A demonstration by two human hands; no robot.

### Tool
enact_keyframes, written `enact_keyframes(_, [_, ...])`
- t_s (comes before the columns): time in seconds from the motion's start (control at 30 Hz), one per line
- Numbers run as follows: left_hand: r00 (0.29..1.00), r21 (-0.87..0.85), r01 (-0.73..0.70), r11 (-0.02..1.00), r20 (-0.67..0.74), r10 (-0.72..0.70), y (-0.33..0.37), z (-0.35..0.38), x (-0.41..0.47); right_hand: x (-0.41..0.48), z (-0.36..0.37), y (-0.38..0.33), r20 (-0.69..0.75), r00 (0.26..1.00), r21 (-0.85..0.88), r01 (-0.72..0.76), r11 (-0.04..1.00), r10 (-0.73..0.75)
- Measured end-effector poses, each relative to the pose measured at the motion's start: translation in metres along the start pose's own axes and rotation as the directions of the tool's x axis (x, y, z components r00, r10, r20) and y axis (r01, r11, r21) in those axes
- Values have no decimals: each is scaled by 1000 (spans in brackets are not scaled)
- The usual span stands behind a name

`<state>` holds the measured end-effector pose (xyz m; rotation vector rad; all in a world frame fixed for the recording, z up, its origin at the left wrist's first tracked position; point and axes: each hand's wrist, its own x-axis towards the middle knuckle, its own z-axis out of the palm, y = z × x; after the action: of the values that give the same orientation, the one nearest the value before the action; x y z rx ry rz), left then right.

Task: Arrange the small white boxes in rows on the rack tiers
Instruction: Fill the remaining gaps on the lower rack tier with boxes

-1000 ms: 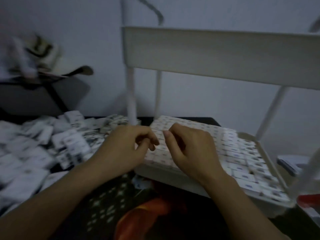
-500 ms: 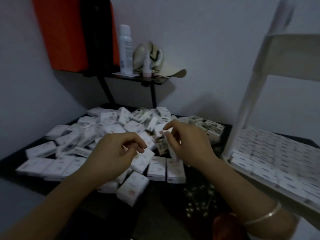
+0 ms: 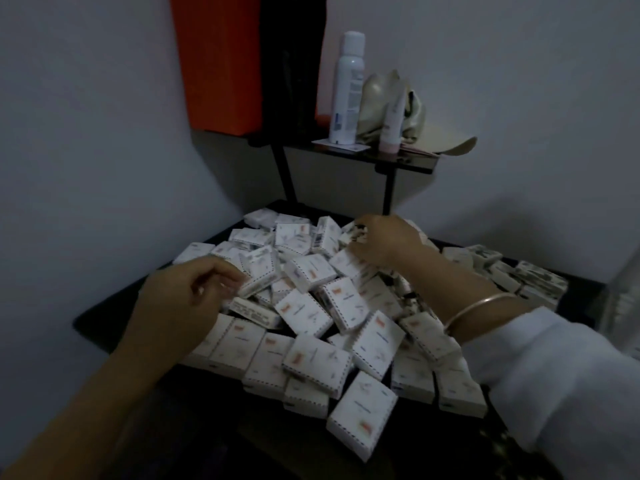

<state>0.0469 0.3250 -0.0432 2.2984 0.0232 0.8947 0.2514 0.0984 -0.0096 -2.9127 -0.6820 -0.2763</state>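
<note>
A heap of small white boxes (image 3: pixel 313 318) covers the dark table (image 3: pixel 104 329). My left hand (image 3: pixel 183 303) is at the heap's near left, fingers curled, pinching the end of one small white box (image 3: pixel 261 277). At the far side of the heap, my right hand (image 3: pixel 386 244), with a bangle on its wrist, grips a small white box (image 3: pixel 353 233) between fingers and thumb. Only a blurred white post of the rack (image 3: pixel 621 296) shows at the right edge; its tiers are out of view.
A small black shelf (image 3: pixel 398 161) on the back wall carries a white spray bottle (image 3: pixel 348 88), a small tube and a pale cap (image 3: pixel 436 142). An orange and black panel (image 3: pixel 218 64) hangs above. Walls close in the table's left and back sides.
The view swung left from the rack tier to the heap. Both hands left the tier; the right hand reached to the far boxes and the left hand went to a box at near left.
</note>
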Motion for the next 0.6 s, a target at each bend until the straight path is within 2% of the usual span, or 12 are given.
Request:
enact_keyframes(0.1, [998, 10, 41, 999, -50, -41, -19, -8, 3, 0, 2, -3, -76, 997, -36, 1, 999, -3])
enact_keyframes(0.2, [998, 53, 56, 997, -31, -54, -21, -2, 4, -4, 0, -5, -132, 991, -34, -14, 999, 9])
enact_keyframes(0.27, [998, 115, -63, 991, 32, 60, -17, 3, 2, -9, -4, -8, -219, 976, -2, -6, 1000, 6])
enact_keyframes(0.33, [970, 174, -203, 964, 171, 174, -18, 5, -2, -18, -10, -12, -291, 957, 52, 22, 998, -6])
enact_keyframes(0.4, [937, 258, -272, 927, 291, 194, -23, 7, -4, -29, -14, -16, -348, 937, 129, 87, 988, -37])
enact_keyframes(0.47, [920, 362, -306, 881, 352, 174, -28, 10, -3, -42, -18, -21, -405, 912, 221, 161, 962, -59])
enact_keyframes(0.6, [914, 437, -335, 834, 365, 176, -26, 16, 4, -66, -24, -28, -422, 904, 358, 228, 905, -61])
